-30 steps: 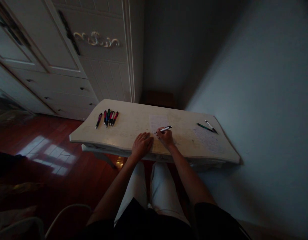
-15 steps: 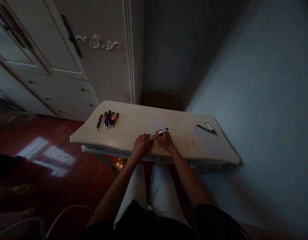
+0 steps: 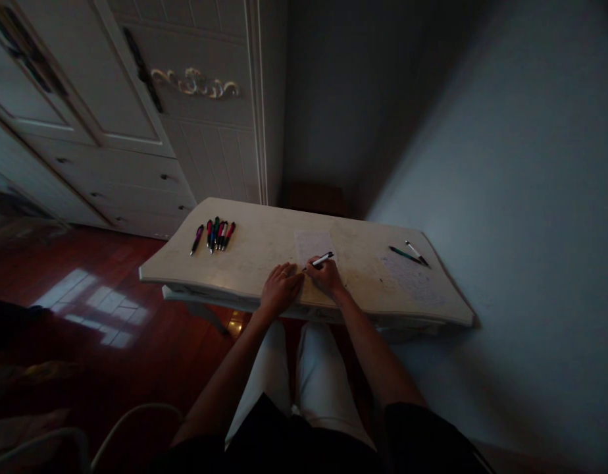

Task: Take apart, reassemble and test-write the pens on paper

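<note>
A white pen with a dark end (image 3: 324,259) is pinched in my right hand (image 3: 326,278), its tip low over the near left part of a sheet of paper (image 3: 314,243). Whether the tip touches the paper I cannot tell. Faint writing covers the upper part of the sheet, and my right hand hides its lower part. My left hand (image 3: 281,284) lies flat beside the sheet's lower left corner, fingers stretched out and holding nothing. Both hands rest at the near edge of the white table (image 3: 264,227).
Several coloured pens (image 3: 219,235) lie grouped at the table's left, with a purple pen (image 3: 197,239) slightly apart. To the right, a written sheet (image 3: 415,280) lies below a green pen (image 3: 405,253) and a white pen (image 3: 416,251). A white wardrobe (image 3: 215,145) and a wall (image 3: 506,164) stand around the table.
My right hand and the white pen have barely shifted over the paper. My left hand stays in place, and the other pens lie as before.
</note>
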`<state>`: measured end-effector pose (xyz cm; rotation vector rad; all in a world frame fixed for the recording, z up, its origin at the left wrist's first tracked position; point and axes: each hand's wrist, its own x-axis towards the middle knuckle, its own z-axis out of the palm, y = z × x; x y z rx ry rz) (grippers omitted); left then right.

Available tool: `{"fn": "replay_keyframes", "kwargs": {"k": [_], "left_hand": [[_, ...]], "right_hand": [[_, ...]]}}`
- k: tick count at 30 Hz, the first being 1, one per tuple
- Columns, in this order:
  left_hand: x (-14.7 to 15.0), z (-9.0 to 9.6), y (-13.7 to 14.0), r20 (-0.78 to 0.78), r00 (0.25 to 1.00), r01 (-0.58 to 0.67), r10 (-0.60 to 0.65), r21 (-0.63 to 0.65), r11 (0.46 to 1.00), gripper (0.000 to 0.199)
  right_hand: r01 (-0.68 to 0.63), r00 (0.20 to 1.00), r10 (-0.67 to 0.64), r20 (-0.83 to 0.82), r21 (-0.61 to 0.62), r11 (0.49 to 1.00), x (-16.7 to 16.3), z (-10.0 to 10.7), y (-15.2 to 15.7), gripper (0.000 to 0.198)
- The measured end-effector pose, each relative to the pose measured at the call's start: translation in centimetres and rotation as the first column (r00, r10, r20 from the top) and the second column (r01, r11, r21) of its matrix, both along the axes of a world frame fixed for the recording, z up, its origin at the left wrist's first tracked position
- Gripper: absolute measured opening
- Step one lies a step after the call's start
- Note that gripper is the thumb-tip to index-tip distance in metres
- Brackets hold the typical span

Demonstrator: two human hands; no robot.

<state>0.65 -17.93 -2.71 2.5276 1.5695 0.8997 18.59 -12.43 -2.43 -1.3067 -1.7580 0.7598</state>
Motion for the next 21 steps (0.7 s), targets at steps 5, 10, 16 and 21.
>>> {"fn": "replay_keyframes", "kwargs": {"k": [5, 10, 16, 21], "left_hand": [[-0.02, -0.01, -0.02, -0.017, 1.000, -0.004, 0.004, 0.008, 1.000, 0.025], [0.01, 0.02, -0.06, 0.002, 1.000, -0.002, 0.001, 0.009, 1.000, 0.026], [-0.02, 0.09, -0.07, 0.008, 1.000, 0.007, -0.007, 0.001, 1.000, 0.026], [-0.08, 0.02, -0.06, -0.006, 1.000, 0.002, -0.002, 0.005, 1.000, 0.026]], "right_hand": [[0.027, 0.999, -0.029, 0.035, 0.063, 0.998, -0.02, -0.09, 0.14, 0.021], [0.040, 0.998, -0.042, 0.039, 0.053, 0.998, -0.05, -0.02, 0.05, 0.022], [0.046, 0.998, -0.047, 0.033, 0.049, 0.998, -0.10, 0.26, 0.00, 0.020], [0.050, 0.998, -0.052, 0.032, 0.048, 0.998, -0.13, 0.22, -0.05, 0.020]]}}
